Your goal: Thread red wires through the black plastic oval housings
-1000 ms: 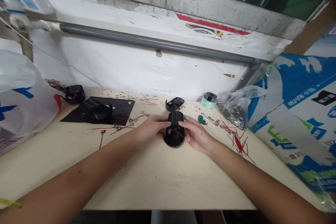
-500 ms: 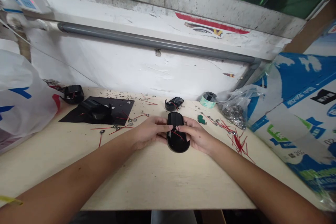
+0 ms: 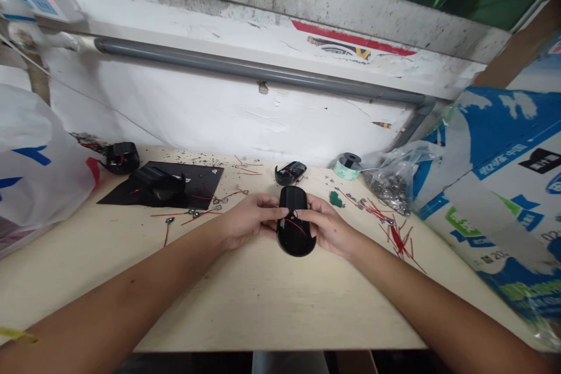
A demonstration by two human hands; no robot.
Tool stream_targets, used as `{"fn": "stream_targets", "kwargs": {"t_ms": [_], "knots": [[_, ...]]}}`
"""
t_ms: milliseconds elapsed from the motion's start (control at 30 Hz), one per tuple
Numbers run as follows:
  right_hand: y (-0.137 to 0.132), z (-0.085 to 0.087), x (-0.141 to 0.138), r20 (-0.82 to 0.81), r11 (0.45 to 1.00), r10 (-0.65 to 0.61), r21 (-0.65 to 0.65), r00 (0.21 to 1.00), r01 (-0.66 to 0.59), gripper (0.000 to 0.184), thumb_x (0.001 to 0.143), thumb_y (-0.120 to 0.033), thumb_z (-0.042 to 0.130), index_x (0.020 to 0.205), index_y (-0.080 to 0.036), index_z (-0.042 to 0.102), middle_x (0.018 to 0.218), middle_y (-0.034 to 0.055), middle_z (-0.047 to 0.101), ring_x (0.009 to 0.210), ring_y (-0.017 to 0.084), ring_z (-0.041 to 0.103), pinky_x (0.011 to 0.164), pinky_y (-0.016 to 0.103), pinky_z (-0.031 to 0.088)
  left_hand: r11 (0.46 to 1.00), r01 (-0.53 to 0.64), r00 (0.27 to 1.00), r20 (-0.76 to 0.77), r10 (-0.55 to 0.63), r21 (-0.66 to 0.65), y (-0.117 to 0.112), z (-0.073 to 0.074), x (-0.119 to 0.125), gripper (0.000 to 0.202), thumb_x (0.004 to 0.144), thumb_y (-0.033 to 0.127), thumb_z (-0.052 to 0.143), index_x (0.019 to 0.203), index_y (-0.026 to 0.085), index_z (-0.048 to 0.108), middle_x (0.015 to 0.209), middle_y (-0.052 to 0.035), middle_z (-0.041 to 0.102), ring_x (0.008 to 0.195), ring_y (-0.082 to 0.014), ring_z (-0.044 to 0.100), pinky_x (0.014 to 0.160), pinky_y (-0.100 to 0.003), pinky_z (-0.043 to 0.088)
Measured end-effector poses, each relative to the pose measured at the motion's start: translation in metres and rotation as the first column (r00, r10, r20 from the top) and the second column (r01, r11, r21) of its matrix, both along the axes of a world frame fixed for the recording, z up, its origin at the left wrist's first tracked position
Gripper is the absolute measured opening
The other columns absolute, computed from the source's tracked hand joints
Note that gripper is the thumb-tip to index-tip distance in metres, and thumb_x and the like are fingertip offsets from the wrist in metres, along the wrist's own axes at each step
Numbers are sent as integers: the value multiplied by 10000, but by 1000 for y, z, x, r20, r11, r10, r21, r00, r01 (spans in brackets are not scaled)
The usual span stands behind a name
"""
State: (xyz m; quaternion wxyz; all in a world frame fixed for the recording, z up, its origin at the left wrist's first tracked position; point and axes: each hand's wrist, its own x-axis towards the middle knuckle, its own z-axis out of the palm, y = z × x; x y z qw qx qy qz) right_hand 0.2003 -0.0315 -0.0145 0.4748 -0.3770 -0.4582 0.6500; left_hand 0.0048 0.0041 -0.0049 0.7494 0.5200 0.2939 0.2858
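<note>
A glossy black plastic housing, rounded at its near end, is held between my two hands over the middle of the table. My left hand grips its left side, thumb laid on the top. From the right, my right hand closes on it, with its thumb tip almost meeting the other. A thin red wire lies across the hollow of the housing just below the thumbs. Whatever small part sits under the thumb tips is too small to make out.
Similar black housings stand at the back and on a black sheet at left. Red wires with metal pieces, a green piece, a tape roll and a plastic bag lie around. A blue-white carton borders the right.
The housing has tilted very slightly, its near end a touch lower in view. Both hands keep the same hold and place.
</note>
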Motion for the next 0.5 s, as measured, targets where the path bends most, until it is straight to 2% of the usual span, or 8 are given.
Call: {"fn": "stream_targets", "kwargs": {"t_ms": [167,500], "knots": [[0,-1,0,26,1000,-7,29,1000,6,363,718,-272,821,1030,-187,655,861,17,701,704,135,658,571,210,536,1000,2,1000,-25,-2,18,0,0,0,327,722,339,830,909,118,678,817,-60,690,721,-161,668,698,-310,548],[-3,1,1,7,996,67,66,998,-67,352,735,-289,828,1022,-172,662,898,41,712,752,159,688,662,272,588,999,8,1000,-1,-8,41,-1,-2,0,352,697,355,848,889,116,676,803,-56,683,723,-166,670,685,-317,565]]}}
